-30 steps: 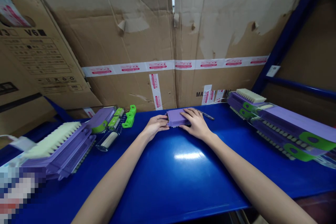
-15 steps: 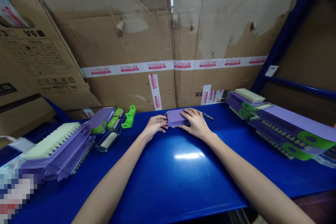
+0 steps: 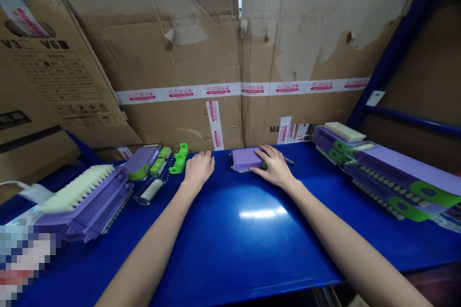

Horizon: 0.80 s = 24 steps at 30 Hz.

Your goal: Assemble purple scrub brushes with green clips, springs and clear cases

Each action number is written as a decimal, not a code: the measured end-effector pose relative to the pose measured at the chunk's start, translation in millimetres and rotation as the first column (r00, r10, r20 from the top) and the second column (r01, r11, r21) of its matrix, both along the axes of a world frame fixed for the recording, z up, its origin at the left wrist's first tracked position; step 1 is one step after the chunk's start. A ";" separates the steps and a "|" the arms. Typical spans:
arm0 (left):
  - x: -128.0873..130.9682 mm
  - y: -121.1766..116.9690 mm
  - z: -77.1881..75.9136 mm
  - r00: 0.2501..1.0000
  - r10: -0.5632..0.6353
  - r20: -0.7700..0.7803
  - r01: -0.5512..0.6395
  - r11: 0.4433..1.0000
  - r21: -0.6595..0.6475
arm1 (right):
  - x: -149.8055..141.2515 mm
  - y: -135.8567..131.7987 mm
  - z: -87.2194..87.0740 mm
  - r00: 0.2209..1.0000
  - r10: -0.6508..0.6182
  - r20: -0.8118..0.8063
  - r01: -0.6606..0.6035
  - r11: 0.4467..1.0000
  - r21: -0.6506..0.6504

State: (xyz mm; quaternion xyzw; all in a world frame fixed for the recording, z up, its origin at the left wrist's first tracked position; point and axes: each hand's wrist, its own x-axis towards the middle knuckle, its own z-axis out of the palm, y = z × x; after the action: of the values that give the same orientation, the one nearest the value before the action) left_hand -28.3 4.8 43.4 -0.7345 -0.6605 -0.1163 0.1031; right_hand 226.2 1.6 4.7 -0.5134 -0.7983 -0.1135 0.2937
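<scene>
With both arms stretched out over the blue table (image 3: pixel 252 249), my right hand (image 3: pixel 275 169) lies flat on the near-right end of the purple block (image 3: pixel 247 159), fingers spread on top of it, pressing rather than wrapped around. A bit of green shows at the block's edge under my fingers. Block sits on the table just ahead of that hand, close to the cardboard wall (image 3: pixel 230 57).

My left hand (image 3: pixel 198 168) is off the block, well to its left, palm down with fingers loosely extended, gripping nothing. Can't tell if it touches the table. Just left of it: green clip (image 3: pixel 180 158), then green-and-white rollers (image 3: pixel 153 184) and a purple housing (image 3: pixel 142 158).

Further out left of my left hand: stack of purple brush bodies with white bristles (image 3: pixel 82 192). Right of my right hand: a thin pen-like tool (image 3: pixel 288 159) just past the fingertips, and well beyond it a row of purple brushes with green handles (image 3: pixel 378 172), in clear wrap.
</scene>
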 end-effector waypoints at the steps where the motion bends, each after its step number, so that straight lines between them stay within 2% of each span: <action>1: -0.7 -1.8 5.7 1.000 0.022 -0.012 -0.022 1.000 0.008 | 0.0 -0.1 0.2 1.000 0.005 -0.005 -0.005 1.000 0.000; 5: -10.3 -10.8 29.3 0.989 0.133 -0.063 -0.133 0.991 0.014 | -0.2 -1.4 2.6 0.999 0.020 -0.033 -0.020 1.000 -0.007; 8: -27.5 -23.6 38.0 0.976 0.177 -0.129 -0.182 0.983 -0.025 | 0.1 -2.1 3.8 0.999 0.021 -0.033 -0.022 1.000 -0.018; 11: -51.4 -43.3 32.3 0.949 0.232 -0.215 -0.244 0.969 -0.034 | 1.0 -1.6 3.0 0.999 0.022 -0.028 -0.022 0.999 -0.024; 16: -83.5 -78.5 9.6 0.910 0.271 -0.314 -0.328 0.933 -0.145 | 1.4 -0.7 0.9 0.999 0.023 -0.033 -0.023 1.000 -0.008; 20: -86.7 -95.6 5.8 0.915 0.212 -0.344 -0.273 0.952 -0.140 | 0.1 -1.9 1.9 1.000 0.000 -0.019 0.000 1.000 -0.007; 24: -82.8 -97.6 8.7 0.958 0.065 -0.280 -0.107 0.985 -0.134 | -0.7 -3.3 3.0 1.000 -0.005 -0.026 0.004 1.000 -0.020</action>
State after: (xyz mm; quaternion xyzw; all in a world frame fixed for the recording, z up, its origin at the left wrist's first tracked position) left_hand -111.1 -92.8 52.1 -0.7197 -0.6780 0.0408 0.1440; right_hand 225.4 -1.7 7.7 -0.5194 -0.7944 -0.0995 0.2987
